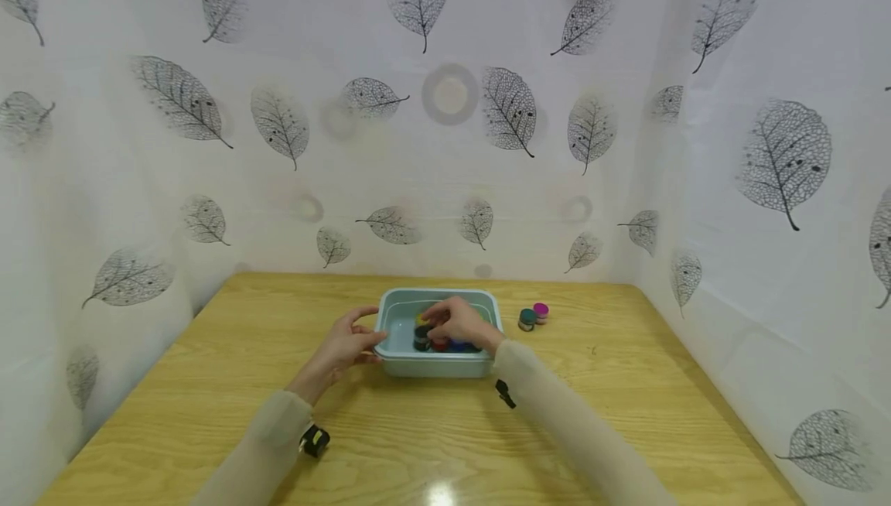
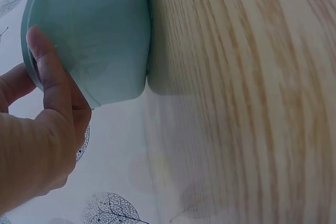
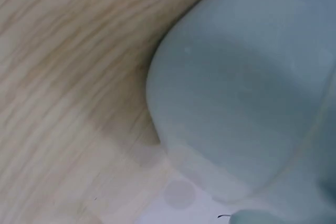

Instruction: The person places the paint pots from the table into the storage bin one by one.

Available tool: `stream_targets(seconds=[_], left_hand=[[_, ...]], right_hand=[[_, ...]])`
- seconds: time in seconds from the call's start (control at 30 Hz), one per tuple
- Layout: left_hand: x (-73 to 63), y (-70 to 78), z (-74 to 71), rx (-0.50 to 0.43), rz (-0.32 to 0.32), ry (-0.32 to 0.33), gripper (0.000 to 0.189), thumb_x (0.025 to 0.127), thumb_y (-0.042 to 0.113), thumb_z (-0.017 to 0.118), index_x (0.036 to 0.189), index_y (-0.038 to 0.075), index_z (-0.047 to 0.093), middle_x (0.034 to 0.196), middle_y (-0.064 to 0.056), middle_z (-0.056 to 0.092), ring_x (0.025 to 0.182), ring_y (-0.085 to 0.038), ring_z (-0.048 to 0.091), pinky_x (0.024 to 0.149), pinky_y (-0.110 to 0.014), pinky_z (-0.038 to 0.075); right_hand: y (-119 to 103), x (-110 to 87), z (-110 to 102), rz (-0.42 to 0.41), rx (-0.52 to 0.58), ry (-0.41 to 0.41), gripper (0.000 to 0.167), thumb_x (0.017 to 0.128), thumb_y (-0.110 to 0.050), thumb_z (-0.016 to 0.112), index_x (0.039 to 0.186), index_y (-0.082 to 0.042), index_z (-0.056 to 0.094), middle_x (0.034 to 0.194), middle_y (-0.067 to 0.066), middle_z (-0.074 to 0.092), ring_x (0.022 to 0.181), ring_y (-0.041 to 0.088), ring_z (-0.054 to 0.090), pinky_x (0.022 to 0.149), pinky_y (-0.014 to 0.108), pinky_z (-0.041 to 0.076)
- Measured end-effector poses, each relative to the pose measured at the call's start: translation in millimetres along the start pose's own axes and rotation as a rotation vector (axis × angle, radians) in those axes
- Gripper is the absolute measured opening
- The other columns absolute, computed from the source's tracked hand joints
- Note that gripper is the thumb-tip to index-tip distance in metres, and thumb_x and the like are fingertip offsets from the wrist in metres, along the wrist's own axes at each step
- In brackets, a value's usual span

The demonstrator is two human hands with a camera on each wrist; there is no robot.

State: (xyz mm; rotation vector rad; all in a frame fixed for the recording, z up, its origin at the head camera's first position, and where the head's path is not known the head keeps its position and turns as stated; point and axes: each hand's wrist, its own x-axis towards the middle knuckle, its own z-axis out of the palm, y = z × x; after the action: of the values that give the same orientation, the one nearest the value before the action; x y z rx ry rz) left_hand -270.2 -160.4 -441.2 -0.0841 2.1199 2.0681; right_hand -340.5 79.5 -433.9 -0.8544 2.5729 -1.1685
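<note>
A pale blue-green plastic basin (image 1: pixel 437 367) stands on the table, with several small jars of different colours inside. My left hand (image 1: pixel 350 345) grips the basin's left rim; in the left wrist view, the hand's (image 2: pixel 50 103) fingers and thumb lie on either side of that rim. My right hand (image 1: pixel 459 322) reaches over the right side into the basin and pinches a small black jar (image 1: pixel 421 338). Beside it are a red jar (image 1: pixel 440 344) and a blue jar (image 1: pixel 458 344). Something yellow (image 1: pixel 421 319) shows behind the fingers. In the right wrist view only the basin's outer wall (image 3: pixel 226 93) appears.
Right of the basin, a dark green-lidded jar (image 1: pixel 527 319) and a magenta-lidded jar (image 1: pixel 541 312) stand together on the wooden table (image 1: pixel 390 436). A white leaf-patterned curtain (image 1: pixel 445 173) surrounds the table's back and sides.
</note>
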Motion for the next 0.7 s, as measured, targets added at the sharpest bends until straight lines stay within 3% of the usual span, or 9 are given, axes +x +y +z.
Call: stream_targets(seconds=[0.23, 0.37, 0.5, 0.7], left_hand=[[-1.1, 0.0, -0.8, -0.005, 0.006, -0.006, 0.063, 0.092, 0.001, 0.065, 0.148, 0.007, 0.037, 0.090, -0.008, 0.058, 0.071, -0.016, 0.065, 0.062, -0.029, 0.060], [-1.9, -0.4, -2.4, -0.005, 0.010, -0.014, 0.064, 0.092, 0.002, 0.065, 0.148, 0.006, 0.036, 0.092, -0.011, 0.059, 0.070, -0.016, 0.065, 0.063, -0.030, 0.061], [-1.6, 0.4, -2.7, -0.001, 0.014, -0.014, 0.064, 0.092, 0.003, 0.066, 0.148, 0.006, 0.036, 0.093, -0.011, 0.059, 0.071, -0.016, 0.065, 0.063, -0.030, 0.060], [-2.8, 0.9, -1.6, 0.005, 0.009, -0.013, 0.064, 0.092, 0.004, 0.067, 0.148, 0.006, 0.035, 0.095, -0.013, 0.059, 0.072, -0.016, 0.065, 0.065, -0.033, 0.061]], right_hand=[[4.3, -7.2, -17.5, 0.021, 0.113, -0.005, 0.028, 0.091, -0.011, 0.069, 0.118, -0.004, 0.069, 0.106, 0.010, 0.071, 0.087, 0.016, 0.066, 0.075, 0.030, 0.058], [5.4, -11.8, -27.8, 0.041, 0.195, -0.033, 0.030, 0.093, -0.014, 0.068, 0.121, -0.005, 0.068, 0.112, 0.013, 0.070, 0.095, 0.027, 0.068, 0.082, 0.037, 0.059], [9.3, -15.8, -37.2, 0.039, 0.275, -0.043, 0.033, 0.095, -0.011, 0.065, 0.125, 0.001, 0.063, 0.119, 0.024, 0.065, 0.104, 0.040, 0.064, 0.088, 0.046, 0.057], [16.2, -20.9, -49.4, 0.046, 0.304, -0.005, 0.037, 0.095, -0.016, 0.065, 0.125, 0.005, 0.060, 0.121, 0.027, 0.063, 0.104, 0.047, 0.060, 0.088, 0.052, 0.055]])
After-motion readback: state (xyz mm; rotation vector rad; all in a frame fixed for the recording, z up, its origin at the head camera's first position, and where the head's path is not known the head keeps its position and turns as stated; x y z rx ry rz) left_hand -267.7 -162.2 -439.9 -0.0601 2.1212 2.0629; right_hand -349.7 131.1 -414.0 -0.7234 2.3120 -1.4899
